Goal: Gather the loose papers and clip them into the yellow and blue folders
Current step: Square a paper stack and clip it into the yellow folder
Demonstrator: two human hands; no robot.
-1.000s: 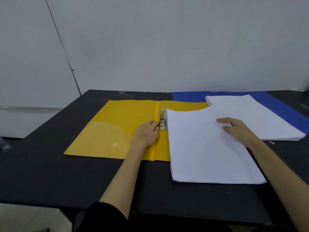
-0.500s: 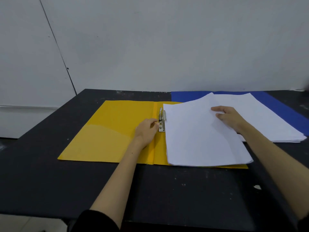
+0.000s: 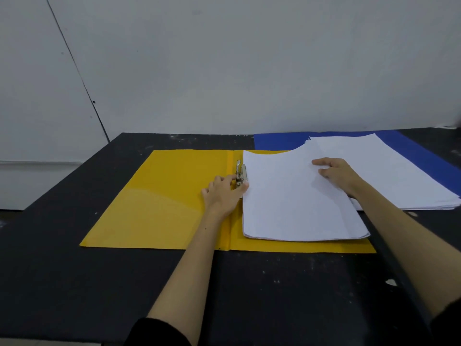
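My left hand (image 3: 224, 191) pinches the clip (image 3: 241, 172) up — right hand (image 3: 335, 174), fingers loosely bent, presses the paper stack (image 3: 294, 206) flat to slide it under, yellow folder (image 3: 159, 196) lying wide open.

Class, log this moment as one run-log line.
left hand: grips metal clip | right hand: on paper stack | yellow folder: open | clipped: not yet
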